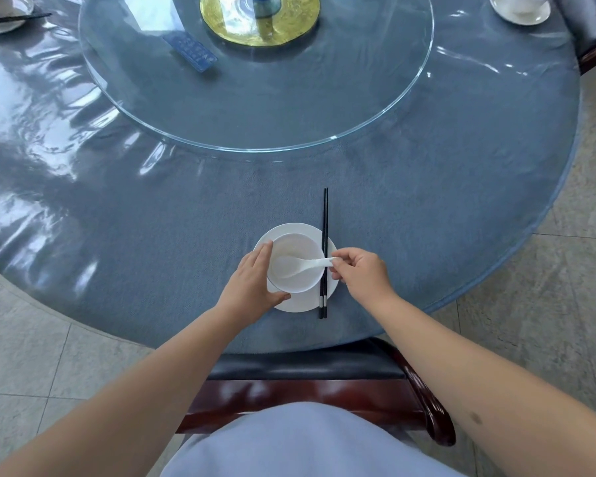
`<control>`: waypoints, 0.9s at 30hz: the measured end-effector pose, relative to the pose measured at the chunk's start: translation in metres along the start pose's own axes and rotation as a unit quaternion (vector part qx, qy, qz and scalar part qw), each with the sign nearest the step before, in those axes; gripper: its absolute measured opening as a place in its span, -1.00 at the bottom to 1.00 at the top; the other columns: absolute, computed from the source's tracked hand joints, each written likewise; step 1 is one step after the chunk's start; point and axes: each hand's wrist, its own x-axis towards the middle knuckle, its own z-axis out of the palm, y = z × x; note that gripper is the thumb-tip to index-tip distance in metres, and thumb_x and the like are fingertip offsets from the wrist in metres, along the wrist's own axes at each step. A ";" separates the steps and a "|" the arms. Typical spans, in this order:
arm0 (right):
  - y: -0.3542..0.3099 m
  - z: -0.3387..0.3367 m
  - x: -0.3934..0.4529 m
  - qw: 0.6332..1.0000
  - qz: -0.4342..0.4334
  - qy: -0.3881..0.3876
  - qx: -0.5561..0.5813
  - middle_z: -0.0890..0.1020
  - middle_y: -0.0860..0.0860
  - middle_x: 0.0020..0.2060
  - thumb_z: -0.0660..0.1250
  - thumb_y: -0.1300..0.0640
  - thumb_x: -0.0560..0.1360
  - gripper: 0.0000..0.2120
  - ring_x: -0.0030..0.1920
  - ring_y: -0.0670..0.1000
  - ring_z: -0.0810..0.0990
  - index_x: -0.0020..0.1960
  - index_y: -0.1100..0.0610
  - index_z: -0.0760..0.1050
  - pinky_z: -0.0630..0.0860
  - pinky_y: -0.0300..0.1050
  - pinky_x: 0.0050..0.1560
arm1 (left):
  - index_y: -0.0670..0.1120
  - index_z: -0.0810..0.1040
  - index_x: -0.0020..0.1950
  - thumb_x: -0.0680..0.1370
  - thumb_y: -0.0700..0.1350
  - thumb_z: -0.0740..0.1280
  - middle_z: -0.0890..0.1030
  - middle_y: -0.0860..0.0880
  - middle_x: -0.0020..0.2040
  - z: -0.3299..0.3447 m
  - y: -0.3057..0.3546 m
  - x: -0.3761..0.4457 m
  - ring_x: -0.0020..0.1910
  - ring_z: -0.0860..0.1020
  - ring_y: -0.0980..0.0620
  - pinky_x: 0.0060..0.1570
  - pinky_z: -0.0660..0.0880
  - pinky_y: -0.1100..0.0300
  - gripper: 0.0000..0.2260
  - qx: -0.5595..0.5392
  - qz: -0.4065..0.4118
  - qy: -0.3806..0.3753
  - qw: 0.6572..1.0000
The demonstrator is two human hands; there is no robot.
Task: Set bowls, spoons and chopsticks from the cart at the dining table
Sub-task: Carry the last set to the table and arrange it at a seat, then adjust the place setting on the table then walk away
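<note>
Head view: my right hand (pixel 356 270) pinches the spoon (pixel 301 265) handle, laying it in the bowl (pixel 295 263); my left hand (pixel 253 284), open, steadies the bowl's nine o'clock side. Next I'd judge: release gently.

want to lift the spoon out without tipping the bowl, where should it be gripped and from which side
Grip the spoon by the handle tip, from the right. The scoop lies inside the bowl, while the slim handle sticks out over the right rim, above the chopsticks. The right hand already pinches it there; the left hand steadies the bowl.
</note>
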 end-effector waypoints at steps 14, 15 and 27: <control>0.009 0.002 -0.007 0.999 0.017 0.017 0.037 0.72 -0.08 -0.16 0.36 0.00 0.54 -0.85 -0.04 -0.09 0.68 0.10 -0.07 0.57 0.56 0.02 0.16 | 0.00 -0.10 0.61 0.39 0.06 0.54 0.02 0.05 0.61 0.000 0.004 -0.008 0.56 0.01 0.05 0.47 0.11 0.07 0.02 -0.006 -0.020 -0.006 1.000; 0.009 0.000 -0.008 0.999 0.025 0.018 0.023 0.72 -0.07 -0.03 0.34 -0.06 0.55 -0.72 0.09 -0.05 0.64 0.22 -0.02 0.55 0.49 -0.04 0.22 | -0.01 -0.12 0.61 0.39 0.09 0.54 -0.01 0.05 0.61 -0.002 0.004 -0.011 0.57 -0.02 0.06 0.48 0.07 0.08 0.04 -0.009 -0.021 -0.005 1.000; -0.078 0.042 -0.029 0.836 -0.320 -0.051 -0.444 0.04 0.04 0.60 0.09 -0.45 0.41 -0.13 0.57 0.10 0.02 0.59 -0.06 0.02 0.10 0.16 0.47 | 0.06 -0.09 0.61 0.46 0.41 0.18 -0.15 -0.09 0.62 -0.082 -0.048 -0.118 0.58 -0.14 -0.12 0.51 0.03 -0.08 -0.14 0.133 -0.169 0.146 0.965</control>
